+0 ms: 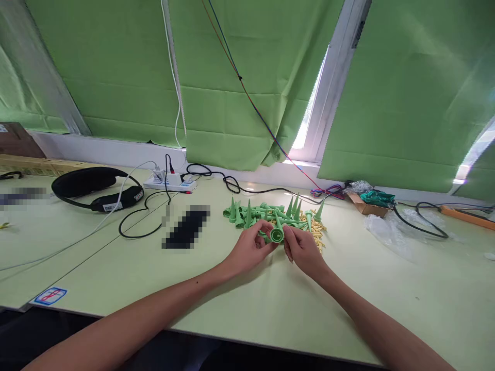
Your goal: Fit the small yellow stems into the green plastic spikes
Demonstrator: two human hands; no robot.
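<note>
A green plastic cone spike is held up between my two hands, its round hollow end facing me and its tip pointing away. My left hand closes thumb and fingers around its left side. At the right of its rim, my right hand is pinched; its fingertips are partly hidden. Just beyond my hands lies a heap of similar green cone spikes, some standing upright and others on their sides. Small yellow plastic pieces are spread beside and under the right part of the heap.
A black headset-like band lies at the left, near a white power strip with cables. A blurred black object lies left of my hands. At the right are an open small box, clear plastic wrap and a black cable.
</note>
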